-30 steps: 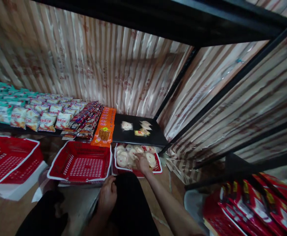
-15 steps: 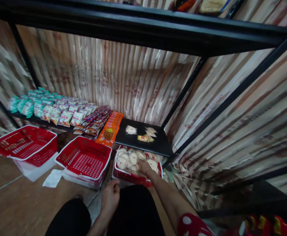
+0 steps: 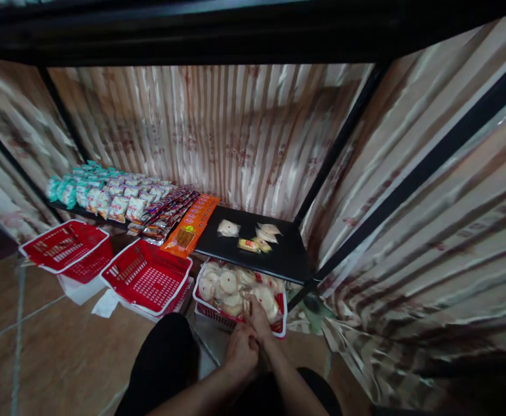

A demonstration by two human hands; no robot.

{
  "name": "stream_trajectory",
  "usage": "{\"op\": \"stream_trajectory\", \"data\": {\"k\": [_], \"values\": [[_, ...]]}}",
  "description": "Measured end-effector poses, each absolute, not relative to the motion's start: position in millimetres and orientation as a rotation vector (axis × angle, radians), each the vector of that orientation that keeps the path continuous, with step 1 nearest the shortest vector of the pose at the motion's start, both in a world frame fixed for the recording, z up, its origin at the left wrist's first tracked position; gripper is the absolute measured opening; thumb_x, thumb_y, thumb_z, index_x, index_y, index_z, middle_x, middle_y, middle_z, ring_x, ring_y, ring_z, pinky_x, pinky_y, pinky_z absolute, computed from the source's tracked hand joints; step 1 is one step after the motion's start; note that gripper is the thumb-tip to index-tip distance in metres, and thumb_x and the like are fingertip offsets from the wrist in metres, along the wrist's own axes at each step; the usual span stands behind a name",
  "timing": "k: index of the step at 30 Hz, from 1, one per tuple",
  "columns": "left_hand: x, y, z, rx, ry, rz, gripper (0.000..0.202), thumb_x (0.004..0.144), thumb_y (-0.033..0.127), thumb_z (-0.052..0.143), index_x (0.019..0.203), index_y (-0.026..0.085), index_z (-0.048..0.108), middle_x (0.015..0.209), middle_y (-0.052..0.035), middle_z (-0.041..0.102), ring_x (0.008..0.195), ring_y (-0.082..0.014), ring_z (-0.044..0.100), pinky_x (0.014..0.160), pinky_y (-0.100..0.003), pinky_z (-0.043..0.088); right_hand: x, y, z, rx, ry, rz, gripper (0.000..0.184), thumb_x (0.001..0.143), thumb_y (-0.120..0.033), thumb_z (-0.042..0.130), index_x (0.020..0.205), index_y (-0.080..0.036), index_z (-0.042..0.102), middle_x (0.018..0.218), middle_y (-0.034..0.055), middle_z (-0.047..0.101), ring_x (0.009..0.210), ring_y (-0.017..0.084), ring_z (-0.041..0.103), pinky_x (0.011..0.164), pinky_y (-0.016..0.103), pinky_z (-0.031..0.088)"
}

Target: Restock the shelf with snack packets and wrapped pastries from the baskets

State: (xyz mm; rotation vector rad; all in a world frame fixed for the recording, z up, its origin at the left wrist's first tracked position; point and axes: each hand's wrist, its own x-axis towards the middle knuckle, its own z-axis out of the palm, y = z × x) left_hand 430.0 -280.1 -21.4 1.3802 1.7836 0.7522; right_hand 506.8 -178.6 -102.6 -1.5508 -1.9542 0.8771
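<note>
My right hand (image 3: pixel 258 319) is at the front edge of a red basket (image 3: pixel 284 323) with a white rim. Its fingers are closed, and what they hold, if anything, is too small and blurred to name. Several round, pale flat cakes (image 3: pixel 228 281) in clear wrappers fill this basket. My left hand (image 3: pixel 242 345) is closed just in front of the basket, against or very near the right hand. Its fingertips are hidden, so its contents cannot be made out.
A black shelf (image 3: pixel 213 238) holds a white wrapped packet (image 3: pixel 229 228), a yellow packet (image 3: pixel 249 245), pale packets (image 3: pixel 268 232), an orange bag (image 3: pixel 192 226) and rows of snack packs (image 3: pixel 118 208). Two red baskets (image 3: pixel 148 283) (image 3: pixel 66 245) stand left. A shelf post (image 3: pixel 339 147) rises at right.
My right hand has drawn back from among the wrapped cakes to the basket's front. My left hand has moved right from beside my knee to meet it. The view has shifted.
</note>
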Motion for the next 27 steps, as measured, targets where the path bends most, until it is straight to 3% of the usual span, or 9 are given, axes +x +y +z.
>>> {"op": "stream_trajectory", "data": {"k": [6, 11, 17, 23, 27], "values": [[407.3, -270.1, -30.8, 1.38, 1.855, 0.698, 0.029, 0.071, 0.001, 0.041, 0.083, 0.017, 0.063, 0.095, -0.005, 0.066, 0.095, -0.015, 0.059, 0.09, -0.026, 0.043, 507.2, -177.3, -124.1, -1.475, -1.749, 0.831, 0.032, 0.069, -0.025, 0.043, 0.096, -0.018, 0.058, 0.092, 0.0114, 0.066, 0.088, 0.025, 0.063, 0.083, 0.037, 0.048], [384.8, -258.0, -41.8, 1.325, 1.865, 0.677, 0.028, 0.07, 0.002, 0.041, 0.081, 0.017, 0.062, 0.09, -0.004, 0.067, 0.09, -0.017, 0.061, 0.083, -0.029, 0.046, 504.6, -169.7, -123.6, -1.501, -1.707, 0.838, 0.026, 0.07, -0.033, 0.044, 0.089, -0.021, 0.057, 0.088, 0.0111, 0.067, 0.087, 0.027, 0.064, 0.084, 0.04, 0.047], [349.0, -234.7, -50.3, 1.31, 1.833, 0.693, 0.03, 0.073, 0.004, 0.038, 0.086, 0.013, 0.064, 0.098, -0.0099, 0.066, 0.099, -0.019, 0.058, 0.091, -0.03, 0.041, 506.3, -170.9, -110.1, -1.533, -1.682, 0.914, 0.028, 0.069, -0.04, 0.048, 0.09, -0.023, 0.055, 0.089, 0.0085, 0.069, 0.083, 0.025, 0.065, 0.078, 0.036, 0.049], [352.9, -219.1, -50.2, 1.365, 1.691, 0.705, 0.027, 0.074, 0.006, 0.041, 0.078, 0.013, 0.066, 0.09, -0.0098, 0.066, 0.091, -0.021, 0.059, 0.085, -0.032, 0.043, 504.7, -179.4, -93.1, -1.683, -1.73, 0.875, 0.035, 0.074, -0.05, 0.042, 0.092, -0.022, 0.055, 0.077, 0.0077, 0.069, 0.071, 0.025, 0.067, 0.065, 0.034, 0.051], [367.2, -204.5, -48.6, 1.446, 1.6, 0.701, 0.025, 0.072, 0.005, 0.044, 0.075, 0.014, 0.067, 0.084, -0.0082, 0.067, 0.086, -0.0197, 0.06, 0.082, -0.029, 0.042, 509.2, -176.9, -103.0, -1.739, -1.752, 0.836, 0.038, 0.074, -0.05, 0.045, 0.095, -0.022, 0.058, 0.078, 0.0078, 0.07, 0.073, 0.025, 0.068, 0.066, 0.031, 0.051]]}}
